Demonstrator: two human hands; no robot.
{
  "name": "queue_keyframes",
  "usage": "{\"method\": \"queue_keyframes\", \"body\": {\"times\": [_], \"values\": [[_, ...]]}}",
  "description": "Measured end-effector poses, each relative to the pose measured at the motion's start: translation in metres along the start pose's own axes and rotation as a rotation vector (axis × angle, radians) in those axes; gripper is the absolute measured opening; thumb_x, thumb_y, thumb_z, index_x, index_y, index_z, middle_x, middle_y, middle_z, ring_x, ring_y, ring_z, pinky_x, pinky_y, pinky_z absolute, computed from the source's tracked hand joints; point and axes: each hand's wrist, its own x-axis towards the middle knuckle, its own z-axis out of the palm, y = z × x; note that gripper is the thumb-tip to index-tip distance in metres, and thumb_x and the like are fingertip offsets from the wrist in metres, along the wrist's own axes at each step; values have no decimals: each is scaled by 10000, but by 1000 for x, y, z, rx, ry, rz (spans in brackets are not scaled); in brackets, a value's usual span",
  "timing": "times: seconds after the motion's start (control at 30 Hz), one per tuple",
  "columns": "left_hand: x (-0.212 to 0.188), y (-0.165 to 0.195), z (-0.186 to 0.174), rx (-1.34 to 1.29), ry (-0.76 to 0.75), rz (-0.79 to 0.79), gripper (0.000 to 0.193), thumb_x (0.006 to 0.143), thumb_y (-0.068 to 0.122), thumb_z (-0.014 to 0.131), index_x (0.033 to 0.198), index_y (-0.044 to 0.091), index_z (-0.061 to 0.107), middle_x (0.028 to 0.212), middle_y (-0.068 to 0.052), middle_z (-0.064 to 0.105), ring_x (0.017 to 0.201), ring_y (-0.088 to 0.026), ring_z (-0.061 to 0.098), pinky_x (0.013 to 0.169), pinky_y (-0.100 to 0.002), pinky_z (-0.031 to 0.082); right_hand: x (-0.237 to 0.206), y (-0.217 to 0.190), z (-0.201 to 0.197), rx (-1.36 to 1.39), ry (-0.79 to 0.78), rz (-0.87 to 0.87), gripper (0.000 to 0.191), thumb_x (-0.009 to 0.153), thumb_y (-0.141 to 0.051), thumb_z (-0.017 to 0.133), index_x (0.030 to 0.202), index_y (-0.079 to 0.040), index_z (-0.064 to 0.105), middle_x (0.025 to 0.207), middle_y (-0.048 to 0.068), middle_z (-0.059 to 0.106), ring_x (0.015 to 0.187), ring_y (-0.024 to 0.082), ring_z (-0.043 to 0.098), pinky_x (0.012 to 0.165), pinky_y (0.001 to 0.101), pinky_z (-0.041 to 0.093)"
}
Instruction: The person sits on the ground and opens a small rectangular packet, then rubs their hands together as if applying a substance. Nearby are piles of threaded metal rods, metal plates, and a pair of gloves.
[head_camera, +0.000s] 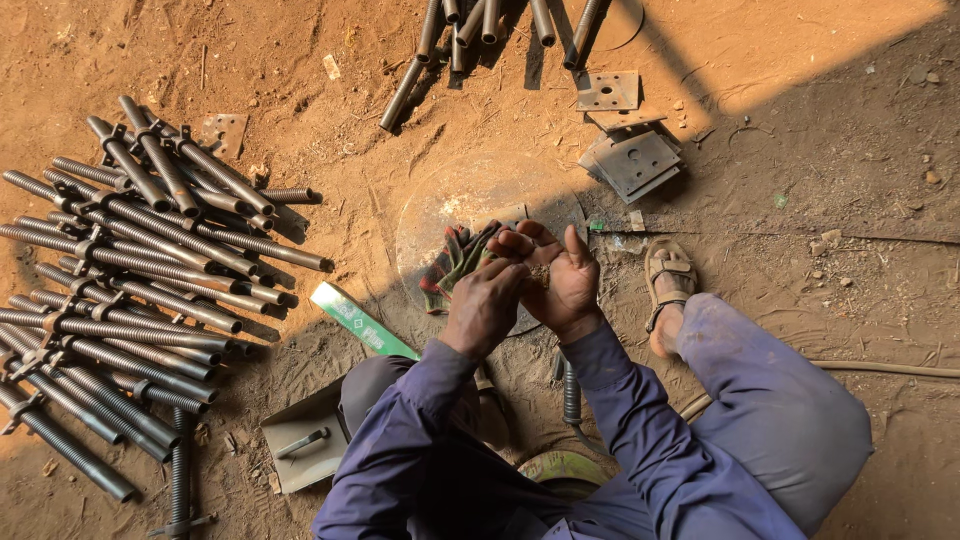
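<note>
From the head camera I look down on both hands raised together over the dirt floor (820, 160). My right hand (565, 280) is turned palm up, fingers spread and slightly curled, cupping a small brownish lump (540, 272) in the palm; what the lump is I cannot tell. My left hand (485, 305) lies against it, fingers bent down onto the right palm and touching that lump, so its grip is closed around or on it. Just beyond the left hand a striped red-and-green cloth (455, 262) sits on a round grey disc (440, 215) lying flat on the floor.

To the left, well apart from the hands, a big heap of threaded steel rods (130, 270) covers the ground. A green and white box (360, 320) lies between that heap and my left sleeve. Near my left knee an open flat tray (290, 465) holds one short metal bar (302, 442). Across the top stand several steel tubes (470, 30), and beside them a stack of square steel plates (635, 160) with corner holes. My right foot in a sandal (668, 275) rests near the right hand.
</note>
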Motion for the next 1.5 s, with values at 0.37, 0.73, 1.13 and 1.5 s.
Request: {"method": "queue_keyframes", "body": {"times": [0.37, 0.73, 1.13, 1.5], "values": [[-1, -1, 2, 17, 1, 9, 122, 914, 63, 673, 1035, 66, 693, 902, -107, 684, 776, -318, 701, 665, -427, 574, -1, 4, 3, -37, 19, 14, 606, 1087, -508, 533, 1394, 12, 590, 1334, 236, 673, 1350, 401, 582, 1188, 522, 464], [0, 1, 1, 33, 15, 9, 134, 891, 78, 698, 1024, 67, 689, 905, -95, 690, 785, -275, 707, 646, -408, 577, -2, 8, 5, -47, 41, 31, 612, 1076, -517, 539, 1384, 10, 589, 1320, 228, 673, 1336, 387, 581, 1204, 522, 450], [-1, 3, -3, 82, -42, -74, 239, 873, 27, 645, 1107, 64, 669, 955, -106, 693, 788, -288, 712, 618, -410, 577, -1, 13, 7, -53, 51, 29, 608, 1079, -497, 533, 1398, 19, 578, 1354, 233, 658, 1354, 408, 568, 1226, 530, 400], [1, 4, -7, 1, 5, -92, 122, 895, 112, 695, 1014, 94, 717, 956, -79, 733, 838, -296, 739, 686, -411, 589, -1, 11, 2, -39, 52, 34, 599, 1082, -492, 541, 1393, 18, 583, 1349, 234, 665, 1353, 402, 574, 1218, 519, 429]]}}
